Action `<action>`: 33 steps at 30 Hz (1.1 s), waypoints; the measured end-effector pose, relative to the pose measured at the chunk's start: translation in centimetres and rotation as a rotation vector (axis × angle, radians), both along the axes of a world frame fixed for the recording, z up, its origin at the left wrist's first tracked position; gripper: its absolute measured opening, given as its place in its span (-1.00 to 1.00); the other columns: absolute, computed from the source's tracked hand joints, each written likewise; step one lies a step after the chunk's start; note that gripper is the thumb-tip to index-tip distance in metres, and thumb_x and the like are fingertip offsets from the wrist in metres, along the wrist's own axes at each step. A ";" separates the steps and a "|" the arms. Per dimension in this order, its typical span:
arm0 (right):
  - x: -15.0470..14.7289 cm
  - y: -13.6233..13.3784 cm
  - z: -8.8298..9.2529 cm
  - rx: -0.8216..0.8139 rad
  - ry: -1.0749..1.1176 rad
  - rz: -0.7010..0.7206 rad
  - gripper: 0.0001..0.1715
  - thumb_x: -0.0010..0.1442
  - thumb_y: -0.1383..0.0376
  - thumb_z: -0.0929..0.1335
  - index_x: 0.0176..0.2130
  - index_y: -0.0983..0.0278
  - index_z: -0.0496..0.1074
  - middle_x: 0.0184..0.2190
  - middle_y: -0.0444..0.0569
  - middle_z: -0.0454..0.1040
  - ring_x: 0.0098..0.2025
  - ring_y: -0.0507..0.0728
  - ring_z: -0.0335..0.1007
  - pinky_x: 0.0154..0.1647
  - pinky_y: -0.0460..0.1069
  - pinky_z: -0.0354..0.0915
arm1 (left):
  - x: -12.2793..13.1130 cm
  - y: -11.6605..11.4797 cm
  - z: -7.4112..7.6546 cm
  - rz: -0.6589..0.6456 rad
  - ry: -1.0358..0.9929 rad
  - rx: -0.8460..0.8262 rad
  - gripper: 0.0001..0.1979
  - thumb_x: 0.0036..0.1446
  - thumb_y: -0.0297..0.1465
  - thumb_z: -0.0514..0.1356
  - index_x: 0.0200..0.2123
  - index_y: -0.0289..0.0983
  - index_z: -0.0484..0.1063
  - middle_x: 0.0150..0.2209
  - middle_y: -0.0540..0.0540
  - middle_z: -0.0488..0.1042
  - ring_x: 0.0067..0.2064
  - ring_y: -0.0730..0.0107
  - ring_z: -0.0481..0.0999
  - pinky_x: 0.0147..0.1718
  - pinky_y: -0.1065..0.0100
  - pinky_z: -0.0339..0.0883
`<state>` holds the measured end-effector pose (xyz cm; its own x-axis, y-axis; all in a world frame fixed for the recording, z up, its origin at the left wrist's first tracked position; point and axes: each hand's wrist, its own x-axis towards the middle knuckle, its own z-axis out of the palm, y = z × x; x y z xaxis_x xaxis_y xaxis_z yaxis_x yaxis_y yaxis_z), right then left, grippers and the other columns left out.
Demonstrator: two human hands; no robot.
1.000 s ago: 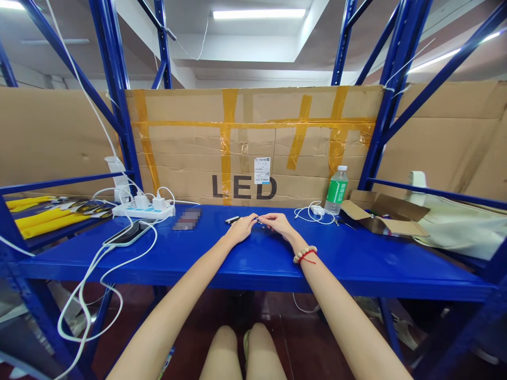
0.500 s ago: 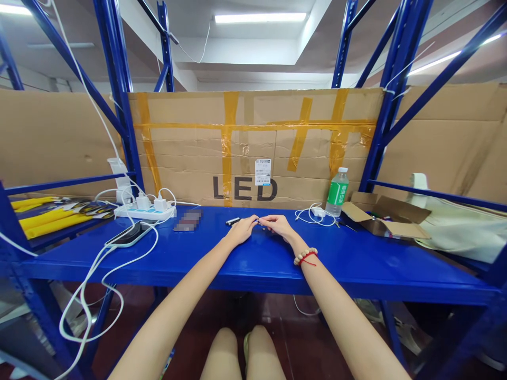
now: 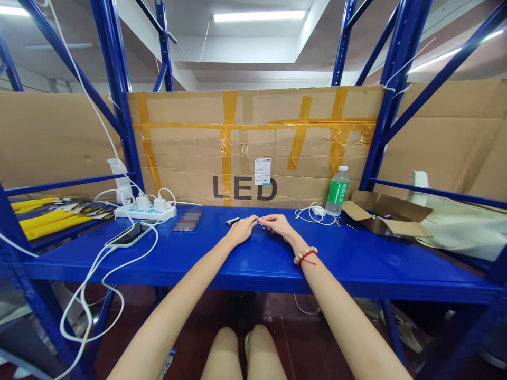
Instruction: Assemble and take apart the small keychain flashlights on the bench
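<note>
Above the blue tabletop (image 3: pixel 253 264), my left hand (image 3: pixel 242 230) and my right hand (image 3: pixel 278 225) meet fingertip to fingertip near the middle. Both are closed in a pinch around something small and dark, too small to name. A few tiny pieces seem to lie under my right fingers, though they are hard to make out. Just left of my left hand lies a black and white pen-like stick (image 3: pixel 233 221). A beaded bracelet (image 3: pixel 305 255) with a red string is on my right wrist.
At the left, a power strip (image 3: pixel 144 212) with white cables stands near a phone (image 3: pixel 129 235). Rightward are a coiled white charger cable (image 3: pixel 316 214), a water bottle (image 3: pixel 337 191) and an open cardboard box (image 3: pixel 386 214). A cardboard panel (image 3: pixel 190 153) closes the back.
</note>
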<state>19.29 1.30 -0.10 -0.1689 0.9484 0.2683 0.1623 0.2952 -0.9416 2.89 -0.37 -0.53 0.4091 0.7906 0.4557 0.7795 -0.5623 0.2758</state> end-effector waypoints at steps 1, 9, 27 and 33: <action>0.0 0.0 0.0 -0.003 0.002 -0.001 -0.55 -0.29 0.11 0.49 -0.41 0.39 0.54 -0.67 -0.15 0.33 -0.63 -0.09 0.08 -0.68 -0.15 -0.01 | 0.0 0.0 0.0 0.001 0.001 0.000 -0.75 0.26 -0.31 -0.13 -0.11 -0.15 0.27 -0.16 -0.06 0.48 -0.11 0.25 0.47 -0.18 0.30 0.32; 0.0 -0.2 0.2 -0.022 0.008 0.005 -0.55 -0.30 0.13 0.49 -0.40 0.38 0.54 -0.67 -0.17 0.31 -0.63 -0.10 0.07 -0.68 -0.16 -0.01 | 0.0 0.1 -0.1 0.004 0.005 0.001 -0.74 0.26 -0.32 -0.14 -0.09 -0.14 0.27 -0.13 -0.05 0.47 -0.08 0.27 0.46 -0.15 0.31 0.31; 0.0 -0.2 0.2 -0.031 0.009 0.005 -0.53 -0.33 0.11 0.51 -0.40 0.36 0.54 -0.64 -0.15 0.34 -0.62 -0.10 0.09 -0.69 -0.17 -0.01 | 0.0 -0.1 0.1 0.011 0.013 -0.003 -0.75 0.26 -0.32 -0.14 -0.11 -0.14 0.27 -0.16 -0.05 0.48 -0.10 0.27 0.47 -0.15 0.30 0.31; 0.0 -0.2 0.1 -0.017 -0.006 0.010 -0.54 -0.31 0.09 0.49 -0.42 0.37 0.53 -0.65 -0.15 0.33 -0.62 -0.09 0.08 -0.68 -0.16 0.00 | 0.1 -0.3 0.3 0.017 0.030 -0.004 -0.77 0.26 -0.33 -0.12 -0.13 -0.15 0.27 -0.18 -0.05 0.49 -0.12 0.28 0.48 -0.18 0.32 0.32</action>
<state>19.27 1.05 0.01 -0.1798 0.9512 0.2508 0.1650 0.2805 -0.9456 2.96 -0.71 -0.26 0.4092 0.7991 0.4404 0.7970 -0.5481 0.2538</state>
